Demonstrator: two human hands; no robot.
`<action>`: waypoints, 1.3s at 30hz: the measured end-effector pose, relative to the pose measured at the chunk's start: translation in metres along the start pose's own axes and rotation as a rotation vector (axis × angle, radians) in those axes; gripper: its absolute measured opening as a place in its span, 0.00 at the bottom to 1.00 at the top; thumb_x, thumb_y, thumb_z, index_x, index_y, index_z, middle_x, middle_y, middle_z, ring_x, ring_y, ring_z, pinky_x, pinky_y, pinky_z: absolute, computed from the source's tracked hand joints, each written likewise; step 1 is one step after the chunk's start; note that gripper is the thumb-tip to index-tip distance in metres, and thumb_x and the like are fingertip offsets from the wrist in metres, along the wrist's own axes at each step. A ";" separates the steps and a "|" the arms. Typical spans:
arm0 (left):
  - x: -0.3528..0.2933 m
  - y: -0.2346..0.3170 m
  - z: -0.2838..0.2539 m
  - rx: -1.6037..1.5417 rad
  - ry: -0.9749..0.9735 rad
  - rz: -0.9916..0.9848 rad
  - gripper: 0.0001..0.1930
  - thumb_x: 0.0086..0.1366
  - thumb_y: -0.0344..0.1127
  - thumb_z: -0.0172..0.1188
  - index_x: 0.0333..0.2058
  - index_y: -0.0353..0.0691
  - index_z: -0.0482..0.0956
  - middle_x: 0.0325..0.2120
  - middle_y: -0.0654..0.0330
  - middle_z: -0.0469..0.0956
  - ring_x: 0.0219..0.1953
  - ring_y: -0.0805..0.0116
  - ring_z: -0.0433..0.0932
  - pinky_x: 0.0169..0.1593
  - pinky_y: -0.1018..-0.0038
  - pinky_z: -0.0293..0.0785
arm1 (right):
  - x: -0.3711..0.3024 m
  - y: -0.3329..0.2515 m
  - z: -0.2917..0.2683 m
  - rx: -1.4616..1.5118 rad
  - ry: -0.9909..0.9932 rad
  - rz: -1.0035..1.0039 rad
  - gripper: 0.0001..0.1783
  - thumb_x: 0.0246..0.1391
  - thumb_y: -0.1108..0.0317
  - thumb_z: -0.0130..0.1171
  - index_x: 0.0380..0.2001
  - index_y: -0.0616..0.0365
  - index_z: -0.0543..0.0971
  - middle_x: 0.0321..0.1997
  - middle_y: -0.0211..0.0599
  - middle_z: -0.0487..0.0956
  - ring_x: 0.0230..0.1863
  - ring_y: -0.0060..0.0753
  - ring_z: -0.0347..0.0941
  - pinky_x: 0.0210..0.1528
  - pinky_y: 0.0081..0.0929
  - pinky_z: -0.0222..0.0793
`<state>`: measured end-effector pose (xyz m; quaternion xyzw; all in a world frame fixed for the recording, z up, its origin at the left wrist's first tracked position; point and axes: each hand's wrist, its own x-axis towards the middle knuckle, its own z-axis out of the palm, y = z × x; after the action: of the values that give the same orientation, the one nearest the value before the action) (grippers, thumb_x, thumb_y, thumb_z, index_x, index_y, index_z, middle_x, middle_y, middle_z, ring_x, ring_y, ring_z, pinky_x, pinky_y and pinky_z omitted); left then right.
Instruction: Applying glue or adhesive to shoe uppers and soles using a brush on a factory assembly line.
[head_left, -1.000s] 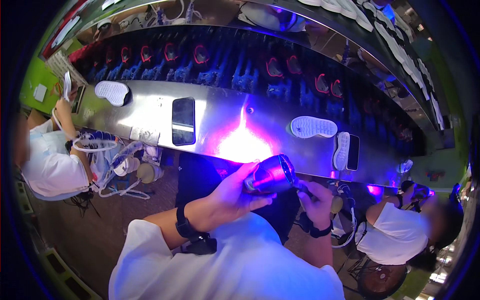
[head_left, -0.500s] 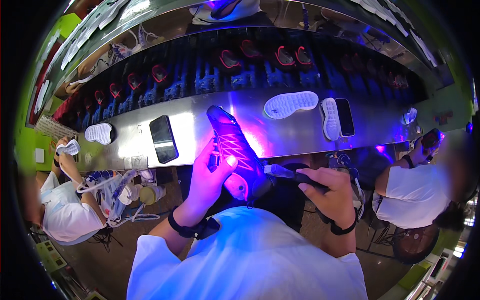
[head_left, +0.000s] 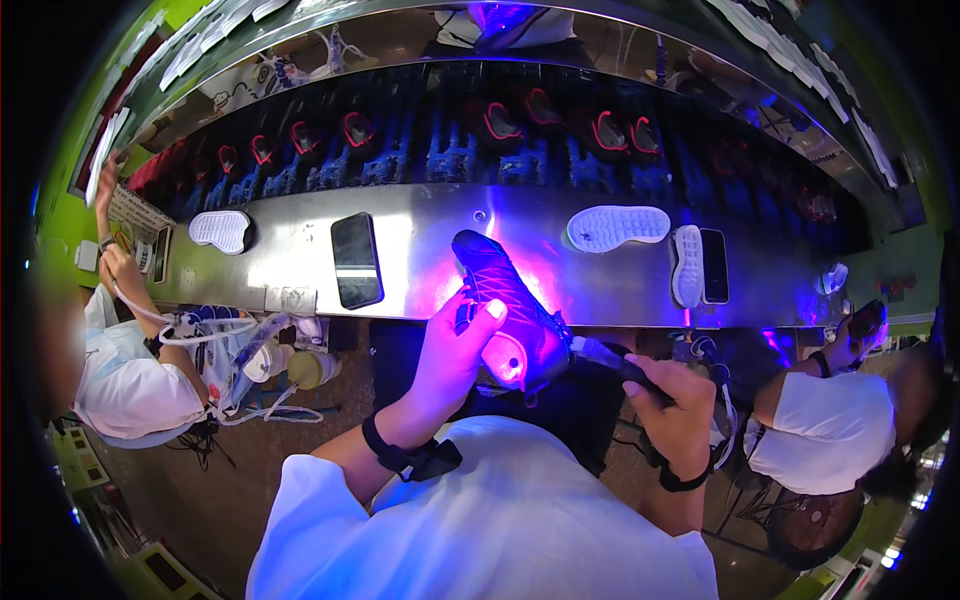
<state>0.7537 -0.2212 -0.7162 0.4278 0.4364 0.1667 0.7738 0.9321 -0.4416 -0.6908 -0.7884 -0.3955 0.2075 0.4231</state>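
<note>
A dark shoe upper [head_left: 506, 300] with pink-lit lacing is gripped at its side by my left hand [head_left: 455, 352], thumb on top. Its toe points away from me, over the edge of the metal bench. My right hand [head_left: 676, 400] is wrapped round the dark handle of a brush [head_left: 610, 356]. The pale bristle end meets the right side of the upper near the heel. Purple light falls on the upper and my left hand. Each of my wrists carries a black band.
On the metal bench [head_left: 290, 262] lie white shoe soles [head_left: 619, 228] and dark phones [head_left: 357, 260]. Behind runs a dark conveyor [head_left: 400, 125] bearing several red-edged shoe parts. One person [head_left: 140, 370] sits at the left with pots [head_left: 310, 369] beside them, another [head_left: 830, 420] at the right.
The whole view has shifted, so the bench things sit further right. My hands still hold the upper and the brush at its side. The person at the left has raised a hand toward hanging papers.
</note>
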 end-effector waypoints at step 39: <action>0.381 0.142 -0.130 1.658 0.203 0.031 0.33 0.66 0.59 0.60 0.56 0.36 0.79 0.42 0.46 0.86 0.32 0.54 0.88 0.36 0.66 0.85 | 0.020 0.097 0.031 0.522 0.171 0.430 0.23 0.55 0.80 0.64 0.56 0.68 0.79 0.41 0.42 0.84 0.43 0.29 0.81 0.48 0.26 0.75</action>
<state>0.8786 0.1681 -0.8376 0.8473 0.4795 -0.1602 0.1627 0.9673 -0.4420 -0.7886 -0.7333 -0.1168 0.3192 0.5888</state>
